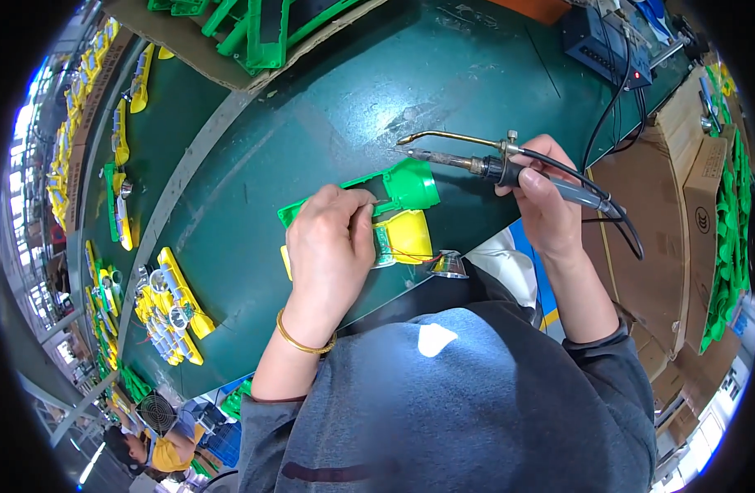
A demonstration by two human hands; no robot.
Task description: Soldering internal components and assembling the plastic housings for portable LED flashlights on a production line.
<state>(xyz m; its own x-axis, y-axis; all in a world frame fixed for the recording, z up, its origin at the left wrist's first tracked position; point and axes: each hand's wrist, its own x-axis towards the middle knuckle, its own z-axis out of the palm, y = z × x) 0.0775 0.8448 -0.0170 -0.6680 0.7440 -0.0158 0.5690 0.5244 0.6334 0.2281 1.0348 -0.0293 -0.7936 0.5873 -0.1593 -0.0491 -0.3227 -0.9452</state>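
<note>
My right hand (551, 209) grips a soldering iron (445, 158), its tip pointing left above the green bench. A thin brass tube (455, 135) runs alongside the iron, joined to a black hose. My left hand (328, 242) bends over a green plastic shell (412, 186) and a yellow plastic shell (410, 234). Its thumb and forefinger pinch together at the green shell's edge; what lies between them is too small to make out. A small circuit board (383, 246) shows in the yellow shell, with red wires leading to a clear, shiny lamp cup (450, 264) at the bench edge.
Several yellow shells with grey cylinders (170, 312) lie at left. A cardboard box (229, 78) of green parts stands at the far left. A blue powered unit (603, 49) with cables sits far right. Cartons (706, 197) stand at right. Another person (159, 450) works at lower left.
</note>
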